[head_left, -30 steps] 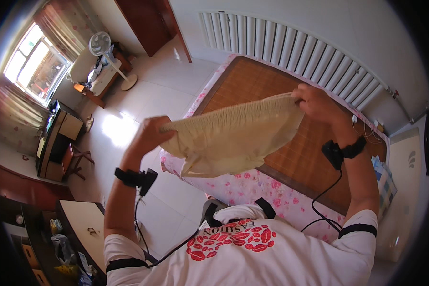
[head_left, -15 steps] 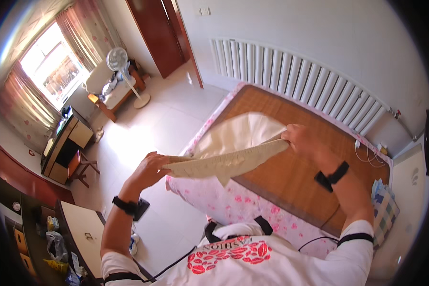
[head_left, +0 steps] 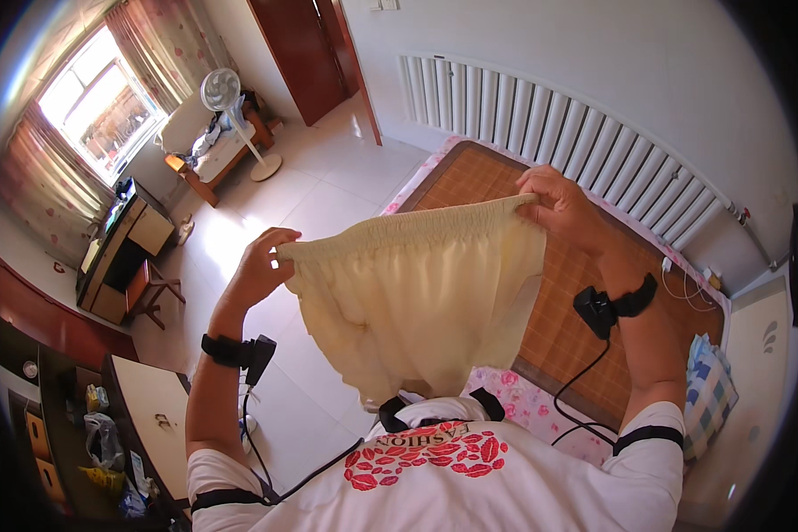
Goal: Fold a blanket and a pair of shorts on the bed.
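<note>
A pale yellow garment with a gathered elastic waistband [head_left: 417, 293] hangs stretched between my two hands, waistband up. Whether it is a skirt or shorts I cannot tell. My left hand [head_left: 264, 266] pinches the left end of the waistband between thumb and fingers. At the other end, slightly higher, my right hand [head_left: 563, 208] grips the waistband with its fingers curled. The cloth falls in loose folds toward my chest, hiding part of the bed behind it. Each wrist wears a black strap with a small black device.
Beyond the garment lies a bed with a brown woven mat [head_left: 585, 328] and a pink floral sheet. A white radiator [head_left: 559, 124] runs along the wall. A checked pillow [head_left: 709, 395] lies at right. A standing fan [head_left: 222, 90], desk [head_left: 137, 235] and stool [head_left: 151, 293] stand at left.
Both hands have risen and the waistband has come up with them. The cloth, billowing away over the bed before, now hangs down toward me. Both hands keep their grip on the waistband.
</note>
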### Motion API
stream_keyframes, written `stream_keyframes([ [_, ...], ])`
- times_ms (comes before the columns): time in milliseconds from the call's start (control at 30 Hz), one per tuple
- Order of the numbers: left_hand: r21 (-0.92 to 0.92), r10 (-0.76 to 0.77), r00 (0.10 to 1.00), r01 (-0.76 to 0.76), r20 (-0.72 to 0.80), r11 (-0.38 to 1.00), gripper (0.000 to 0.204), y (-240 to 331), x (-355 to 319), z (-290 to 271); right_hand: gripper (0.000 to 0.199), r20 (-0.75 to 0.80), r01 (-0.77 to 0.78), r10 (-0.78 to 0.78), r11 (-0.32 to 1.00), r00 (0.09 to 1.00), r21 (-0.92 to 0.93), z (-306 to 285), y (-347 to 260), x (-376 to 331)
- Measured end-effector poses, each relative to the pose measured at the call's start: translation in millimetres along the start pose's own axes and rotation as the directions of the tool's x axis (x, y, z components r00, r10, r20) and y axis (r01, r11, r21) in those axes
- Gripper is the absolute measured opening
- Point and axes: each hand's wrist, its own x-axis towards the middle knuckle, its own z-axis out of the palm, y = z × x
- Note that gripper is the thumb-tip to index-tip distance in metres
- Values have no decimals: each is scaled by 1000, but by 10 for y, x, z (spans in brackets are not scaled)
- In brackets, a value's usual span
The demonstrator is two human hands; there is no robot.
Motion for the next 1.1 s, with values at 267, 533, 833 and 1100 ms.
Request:
stream_keyframes([
  [267, 161, -48, 987, 22, 156, 987, 34, 27, 70, 464, 11, 269, -358, 242, 720, 932, 595, 93, -289, 194],
  [533, -184, 183, 955, -142, 234, 973, 41, 56, 84, 1247, 9, 327, -346, 170, 713, 929, 610, 238, -620, 385],
  [833, -600, -49, 985, 139, 163, 788, 22, -252, 255, 690, 19, 276, -239, 146, 910, 950, 340, -85, -337, 267],
  [1100, -103, 100, 988, -112, -115, 988, 29, 94, 399, -41, 25, 567, -435, 241, 870, 788, 234, -37, -187, 122],
])
